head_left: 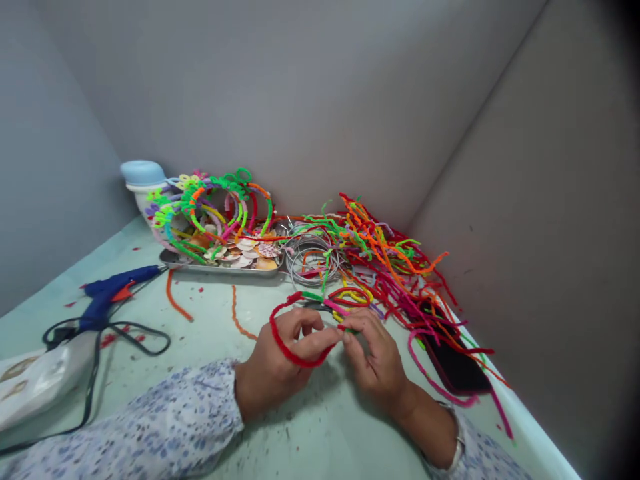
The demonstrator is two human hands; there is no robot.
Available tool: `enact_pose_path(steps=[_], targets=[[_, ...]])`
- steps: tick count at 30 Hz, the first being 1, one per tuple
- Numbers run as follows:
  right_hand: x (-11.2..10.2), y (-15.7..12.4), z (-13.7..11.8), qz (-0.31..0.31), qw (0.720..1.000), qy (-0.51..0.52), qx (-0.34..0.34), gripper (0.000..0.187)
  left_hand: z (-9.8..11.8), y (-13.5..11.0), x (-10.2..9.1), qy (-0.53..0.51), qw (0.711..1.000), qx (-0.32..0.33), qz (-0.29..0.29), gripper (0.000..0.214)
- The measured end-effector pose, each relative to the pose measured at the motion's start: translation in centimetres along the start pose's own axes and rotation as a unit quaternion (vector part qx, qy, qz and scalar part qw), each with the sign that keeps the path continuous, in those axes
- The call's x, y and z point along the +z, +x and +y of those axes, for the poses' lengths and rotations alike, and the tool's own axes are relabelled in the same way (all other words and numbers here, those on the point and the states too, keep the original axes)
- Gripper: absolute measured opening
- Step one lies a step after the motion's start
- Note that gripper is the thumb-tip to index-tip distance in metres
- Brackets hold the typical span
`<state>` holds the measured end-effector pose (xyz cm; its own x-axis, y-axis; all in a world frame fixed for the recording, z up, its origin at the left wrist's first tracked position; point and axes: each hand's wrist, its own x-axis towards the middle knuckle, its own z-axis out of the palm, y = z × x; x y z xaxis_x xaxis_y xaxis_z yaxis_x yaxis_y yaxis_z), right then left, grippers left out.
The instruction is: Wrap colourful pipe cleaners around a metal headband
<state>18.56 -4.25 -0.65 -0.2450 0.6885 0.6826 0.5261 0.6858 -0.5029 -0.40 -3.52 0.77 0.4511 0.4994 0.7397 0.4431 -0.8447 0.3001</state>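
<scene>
A curved red pipe cleaner (273,328) loops over the back of my left hand (287,350), with green and pink lengths joined at its far end. My left fingers are closed, pinching the red end near the middle of the table. My right hand (375,357) meets it there, its thumb and forefinger pressed together on a short green piece (351,330) beside that red end. Whether the green piece is wound onto the red one is hidden by the fingertips. Just beyond the hands lie red and yellow pipe cleaner loops (354,295).
Behind, a metal tray (240,271) holds shells, with finished-looking colourful rings (193,207) above it. A wire coil (313,257), a tangled pipe cleaner heap (385,253) and a phone (457,363) lie rightward. Leftward are a blue glue gun (107,293), its cord and a white bottle (145,193).
</scene>
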Motion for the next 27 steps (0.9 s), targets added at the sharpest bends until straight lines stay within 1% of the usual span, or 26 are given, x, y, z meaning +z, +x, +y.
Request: enact_pose_path(steps=[2, 5, 10, 17, 23, 27], targets=[[0.1, 0.0, -0.2, -0.016, 1.000, 0.003, -0.014, 0.013, 0.1, 0.2, 0.0, 0.039, 0.999, 0.003, 0.023, 0.027], [0.1, 0.0, -0.4, -0.025, 1.000, -0.001, -0.019, 0.013, 0.1, 0.5, -0.1, 0.081, 0.996, 0.000, 0.028, 0.015], [0.0, 0.0, -0.2, -0.027, 0.999, -0.008, -0.026, 0.015, 0.1, 0.8, -0.6, 0.121, 0.993, -0.002, 0.006, 0.016], [0.0, 0.0, -0.1, -0.036, 0.998, -0.009, -0.046, 0.018, 0.3, 0.8, -1.0, 0.078, 0.996, -0.017, -0.042, 0.015], [0.1, 0.1, -0.2, -0.041, 0.998, -0.018, -0.054, 0.017, 0.5, 0.9, -1.0, 0.051, 0.997, -0.033, -0.054, 0.015], [0.2, 0.1, -0.2, -0.044, 0.997, -0.020, -0.063, 0.018, 0.8, 1.0, -0.9, 0.021, 0.997, -0.057, -0.037, 0.013]])
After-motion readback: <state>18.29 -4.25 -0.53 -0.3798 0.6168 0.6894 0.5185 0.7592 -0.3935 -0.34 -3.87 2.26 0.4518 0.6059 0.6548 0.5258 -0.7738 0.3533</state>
